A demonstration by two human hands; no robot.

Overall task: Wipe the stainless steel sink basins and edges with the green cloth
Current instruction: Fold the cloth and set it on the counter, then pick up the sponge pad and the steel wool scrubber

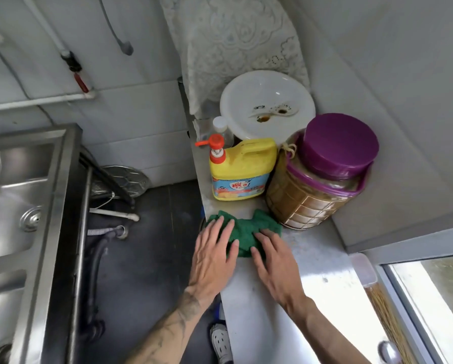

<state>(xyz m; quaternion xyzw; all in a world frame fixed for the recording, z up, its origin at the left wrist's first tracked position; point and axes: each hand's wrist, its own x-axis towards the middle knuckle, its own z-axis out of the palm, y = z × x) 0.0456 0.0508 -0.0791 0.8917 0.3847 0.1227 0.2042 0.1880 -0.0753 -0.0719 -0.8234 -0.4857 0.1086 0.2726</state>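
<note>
The green cloth (246,228) lies crumpled on a steel counter (312,258) at the middle right. My left hand (215,253) rests flat on the cloth's left part, fingers straight. My right hand (275,261) lies flat on the cloth's right part, fingers spread. The stainless steel sink (23,200) stands apart at the far left, with a drain (31,219) in its upper basin. Neither hand touches the sink.
Behind the cloth stand a yellow detergent bottle (242,172) with an orange pump and a large jar (317,177) with a purple lid. A white basin (267,106) leans behind them. Dark floor with pipes (107,232) separates sink and counter. A window (430,298) is at right.
</note>
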